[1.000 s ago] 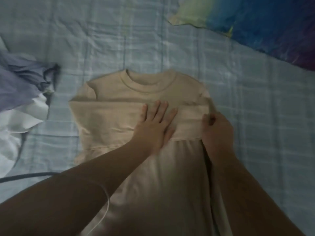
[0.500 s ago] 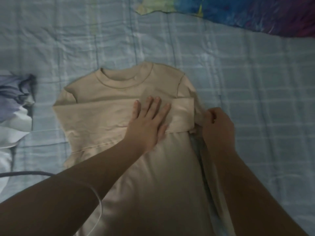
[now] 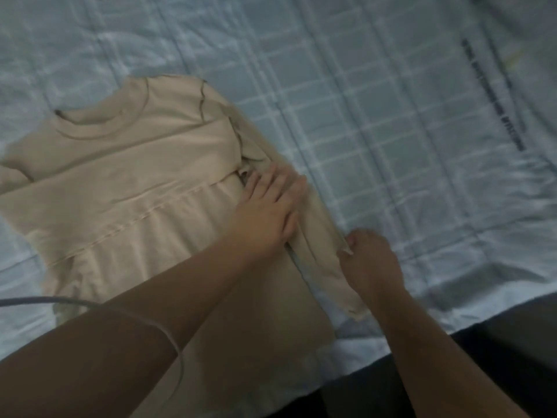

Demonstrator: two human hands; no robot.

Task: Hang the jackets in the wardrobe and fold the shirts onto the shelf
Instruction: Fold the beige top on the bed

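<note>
Quickly, left to right: thin grey cable [image 3: 30, 300] comes in from the left edge of the bed and crosses the left forearm. Beige crew-neck fabric shirt [image 3: 135, 191] lies flat on the left half of the light blue checked bedsheet [image 3: 361, 116], collar toward the far left, hem toward the near edge, one sleeve folded across the chest. Left hand [image 3: 268, 206] lies flat on the shirt's right side, fingers straight and pressed together. Just right of it the other sleeve runs down toward the near edge. Right hand [image 3: 370, 260] sits at that sleeve's outer edge, fingers curled, pinching the fabric. Further right, a line of dark print [image 3: 494, 95] on the sheet, blurred and unreadable. Dark surface [image 3: 482, 372] past the bed's near right corner.
</note>
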